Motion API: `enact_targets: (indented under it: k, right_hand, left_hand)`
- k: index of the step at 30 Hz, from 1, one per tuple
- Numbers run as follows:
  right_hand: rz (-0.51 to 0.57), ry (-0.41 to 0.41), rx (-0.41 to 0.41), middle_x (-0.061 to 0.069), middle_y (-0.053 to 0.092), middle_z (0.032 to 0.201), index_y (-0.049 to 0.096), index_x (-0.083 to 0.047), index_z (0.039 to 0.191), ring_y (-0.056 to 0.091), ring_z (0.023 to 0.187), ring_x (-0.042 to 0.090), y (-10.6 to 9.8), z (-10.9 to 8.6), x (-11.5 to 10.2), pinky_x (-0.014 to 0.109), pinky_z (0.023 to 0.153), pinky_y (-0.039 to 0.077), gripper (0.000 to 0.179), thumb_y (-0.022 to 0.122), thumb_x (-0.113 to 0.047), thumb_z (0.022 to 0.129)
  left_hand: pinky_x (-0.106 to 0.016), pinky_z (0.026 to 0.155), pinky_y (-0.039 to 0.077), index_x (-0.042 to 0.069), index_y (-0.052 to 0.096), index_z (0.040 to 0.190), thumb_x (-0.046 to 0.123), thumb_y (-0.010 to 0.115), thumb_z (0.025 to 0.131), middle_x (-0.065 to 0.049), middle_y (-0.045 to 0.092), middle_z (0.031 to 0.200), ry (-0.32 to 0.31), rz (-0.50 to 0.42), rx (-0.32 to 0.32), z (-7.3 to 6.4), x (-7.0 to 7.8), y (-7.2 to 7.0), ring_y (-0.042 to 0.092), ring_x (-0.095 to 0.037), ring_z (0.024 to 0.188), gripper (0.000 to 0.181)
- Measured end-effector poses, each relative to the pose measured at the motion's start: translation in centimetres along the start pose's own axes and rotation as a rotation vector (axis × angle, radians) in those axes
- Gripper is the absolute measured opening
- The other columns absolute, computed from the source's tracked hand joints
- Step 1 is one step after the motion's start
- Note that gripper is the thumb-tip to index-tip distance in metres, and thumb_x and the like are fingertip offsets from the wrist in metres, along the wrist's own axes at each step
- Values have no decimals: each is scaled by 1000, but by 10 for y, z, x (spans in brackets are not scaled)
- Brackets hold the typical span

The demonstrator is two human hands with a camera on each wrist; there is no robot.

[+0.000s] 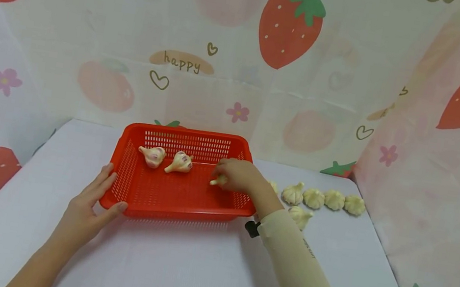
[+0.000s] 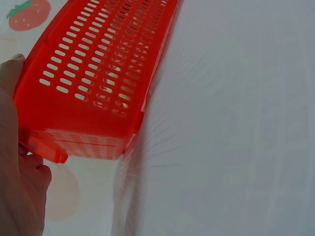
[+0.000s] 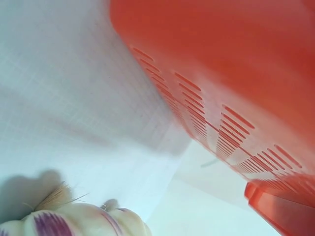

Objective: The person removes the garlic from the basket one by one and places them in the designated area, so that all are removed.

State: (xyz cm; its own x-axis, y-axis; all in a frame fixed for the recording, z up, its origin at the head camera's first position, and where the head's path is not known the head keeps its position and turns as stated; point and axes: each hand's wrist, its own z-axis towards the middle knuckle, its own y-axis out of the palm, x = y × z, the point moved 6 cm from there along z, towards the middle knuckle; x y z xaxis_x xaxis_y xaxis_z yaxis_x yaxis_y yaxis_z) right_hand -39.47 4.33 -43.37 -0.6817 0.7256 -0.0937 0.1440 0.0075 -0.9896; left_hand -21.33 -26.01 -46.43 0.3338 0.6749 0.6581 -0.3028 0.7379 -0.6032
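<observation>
A red plastic basket with slotted walls sits on the table. My left hand grips its front left corner, thumb on the front rim and fingers along the left side. In the left wrist view, the fingers curl under the basket's rim. Inside the basket, near its right end, my right hand holds a garlic bulb, mostly covered by the fingers, its stem pointing left. Two more garlic bulbs with purplish streaks lie in the basket, one at the left and one nearer the middle.
Right of the basket, several garlic bulbs form a row on the white table. Another garlic bulb lies in front of them, beside my right sleeve. A curtain printed with strawberries hangs behind the table.
</observation>
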Motion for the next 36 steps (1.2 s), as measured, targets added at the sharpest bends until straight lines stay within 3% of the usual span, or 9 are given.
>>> enact_targets:
  k: [6,16,21,25,32,36]
  right_hand:
    - [15,-10,-3,-12,64,106,79,-31,107,59,94,8,0,-1,-1,30,87,54,15,71,-37,96]
    - [167,0,35,-11,63,94,78,-25,100,60,85,11,-3,0,4,24,79,54,8,74,-27,94]
    - [323,12,100,-10,67,96,77,-22,99,61,93,12,-7,-5,7,29,89,54,6,76,-26,94]
    - [488,69,177,-7,72,101,78,-19,103,63,101,16,-14,-15,10,37,96,54,11,78,-23,93]
    - [726,139,321,-3,73,108,77,-18,109,65,113,30,-36,-37,13,44,97,53,24,83,-24,87]
    - [791,157,369,-2,74,110,76,-18,111,66,108,25,-45,-49,15,42,93,55,26,83,-26,88]
  left_hand:
    - [2,103,21,11,39,158,30,82,89,0,29,168,-8,5,-7,0,0,0,28,-22,155,83]
    - [2,104,21,11,40,158,29,82,89,-1,29,168,-3,5,-3,2,1,-1,27,-22,156,83]
    - [3,104,19,9,39,158,30,80,90,-1,28,169,-17,11,-14,0,-1,0,25,-20,156,82]
    - [3,103,19,10,38,158,32,79,91,0,27,169,-22,19,-21,0,-1,1,26,-22,156,82]
    - [3,104,19,9,39,158,31,80,90,0,29,169,-9,19,-7,-1,0,1,26,-21,156,82]
    - [3,104,19,9,40,157,30,81,90,0,29,168,-5,16,-3,0,1,1,26,-21,156,82]
